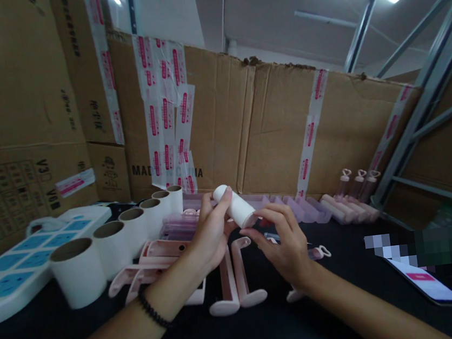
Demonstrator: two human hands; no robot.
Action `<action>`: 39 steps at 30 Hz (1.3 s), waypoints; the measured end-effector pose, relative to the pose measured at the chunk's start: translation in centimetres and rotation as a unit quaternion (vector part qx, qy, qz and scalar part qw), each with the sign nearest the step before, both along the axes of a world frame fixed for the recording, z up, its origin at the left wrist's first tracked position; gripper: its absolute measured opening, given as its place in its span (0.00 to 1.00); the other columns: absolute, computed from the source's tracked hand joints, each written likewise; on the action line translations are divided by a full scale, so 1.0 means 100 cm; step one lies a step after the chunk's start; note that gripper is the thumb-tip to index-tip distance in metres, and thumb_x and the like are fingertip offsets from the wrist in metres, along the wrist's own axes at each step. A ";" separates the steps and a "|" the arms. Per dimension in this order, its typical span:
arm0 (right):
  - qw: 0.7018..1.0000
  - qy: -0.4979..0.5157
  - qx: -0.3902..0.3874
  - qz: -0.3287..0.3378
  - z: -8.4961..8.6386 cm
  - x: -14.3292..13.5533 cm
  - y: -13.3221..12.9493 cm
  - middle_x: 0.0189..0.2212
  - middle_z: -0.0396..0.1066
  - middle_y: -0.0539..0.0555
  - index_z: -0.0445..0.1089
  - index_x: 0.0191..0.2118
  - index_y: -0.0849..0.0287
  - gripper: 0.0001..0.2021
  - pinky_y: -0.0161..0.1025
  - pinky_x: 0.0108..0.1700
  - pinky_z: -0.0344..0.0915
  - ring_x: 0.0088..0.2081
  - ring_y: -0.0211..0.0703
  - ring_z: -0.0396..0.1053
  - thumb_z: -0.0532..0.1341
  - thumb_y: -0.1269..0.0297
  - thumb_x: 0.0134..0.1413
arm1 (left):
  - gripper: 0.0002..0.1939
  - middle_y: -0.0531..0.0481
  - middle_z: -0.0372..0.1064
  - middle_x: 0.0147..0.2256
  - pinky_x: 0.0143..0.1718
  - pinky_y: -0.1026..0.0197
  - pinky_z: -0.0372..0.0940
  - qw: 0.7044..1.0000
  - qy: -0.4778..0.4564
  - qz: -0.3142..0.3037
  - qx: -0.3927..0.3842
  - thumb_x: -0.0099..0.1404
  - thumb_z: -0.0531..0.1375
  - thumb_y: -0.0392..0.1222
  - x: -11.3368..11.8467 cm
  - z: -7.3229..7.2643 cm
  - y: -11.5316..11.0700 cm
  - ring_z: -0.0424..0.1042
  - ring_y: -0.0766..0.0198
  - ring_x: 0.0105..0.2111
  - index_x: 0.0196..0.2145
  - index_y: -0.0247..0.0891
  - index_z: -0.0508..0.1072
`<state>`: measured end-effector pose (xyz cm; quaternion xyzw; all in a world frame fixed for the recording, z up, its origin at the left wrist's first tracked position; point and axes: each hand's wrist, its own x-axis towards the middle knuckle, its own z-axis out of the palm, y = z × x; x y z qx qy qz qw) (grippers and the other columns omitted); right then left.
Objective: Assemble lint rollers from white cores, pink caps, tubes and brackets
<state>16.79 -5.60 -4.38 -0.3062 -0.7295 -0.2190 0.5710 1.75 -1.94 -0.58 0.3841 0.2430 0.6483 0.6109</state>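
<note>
Above the middle of the table, my left hand [212, 231] is wrapped round a small white paper roll [236, 205], tilted with its lower end to the right. My right hand [285, 241] has its thumb and forefinger at that lower end, where a pinkish rim shows; whether this is a separate part I cannot make out. Below the hands lie pale pink plastic handles [244, 276] with bent ends. More pink plastic pieces [164, 250] lie under my left forearm. A small clear piece with a heart-shaped loop [320, 252] sits beside my right hand.
White rolls [79, 281] stand upright in a row on the left, beside a white power strip [4, 303]. Purple translucent covers [299, 207] and pink cylinders [348, 210] line the back, before a cardboard wall [220, 116]. A phone [424, 277] lies at right.
</note>
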 end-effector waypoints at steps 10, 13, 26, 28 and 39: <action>0.994 0.006 -0.094 0.051 0.004 0.002 0.001 0.34 0.70 0.50 0.64 0.38 0.53 0.09 0.38 0.34 0.71 0.32 0.41 0.69 0.65 0.63 0.68 | 0.10 0.52 0.68 0.37 0.26 0.65 0.69 0.999 0.005 0.040 -0.012 0.71 0.66 0.42 -0.002 0.000 0.011 0.70 0.67 0.30 0.41 0.37 0.67; 0.990 0.021 -0.130 0.057 0.009 0.010 0.001 0.32 0.71 0.49 0.65 0.38 0.53 0.08 0.38 0.35 0.71 0.31 0.40 0.70 0.65 0.62 0.69 | 0.10 0.53 0.67 0.37 0.24 0.67 0.65 0.995 -0.015 0.095 -0.014 0.72 0.64 0.42 -0.007 0.001 0.018 0.69 0.68 0.30 0.42 0.37 0.66; 0.905 -0.154 -0.391 -0.061 0.029 0.098 0.095 0.39 0.77 0.52 0.73 0.47 0.62 0.12 0.44 0.42 0.77 0.37 0.42 0.77 0.65 0.56 0.70 | 0.15 0.52 0.66 0.39 0.27 0.65 0.66 0.988 -0.036 0.152 0.005 0.68 0.67 0.44 -0.013 0.005 0.023 0.70 0.66 0.32 0.43 0.39 0.64; 0.877 -0.221 -0.415 -0.097 0.026 0.099 0.106 0.43 0.77 0.54 0.75 0.48 0.62 0.12 0.46 0.45 0.77 0.40 0.44 0.77 0.65 0.58 0.70 | 0.16 0.52 0.66 0.39 0.29 0.64 0.67 0.988 -0.033 0.151 0.010 0.68 0.68 0.44 -0.012 0.004 0.023 0.70 0.66 0.32 0.43 0.39 0.64; 0.775 -0.423 -0.415 -0.221 0.007 0.081 0.126 0.53 0.75 0.58 0.73 0.55 0.59 0.15 0.52 0.52 0.76 0.50 0.50 0.76 0.65 0.58 0.70 | 0.15 0.53 0.65 0.38 0.22 0.68 0.62 0.990 0.005 0.138 0.026 0.70 0.65 0.45 -0.013 0.006 0.018 0.69 0.67 0.29 0.44 0.40 0.62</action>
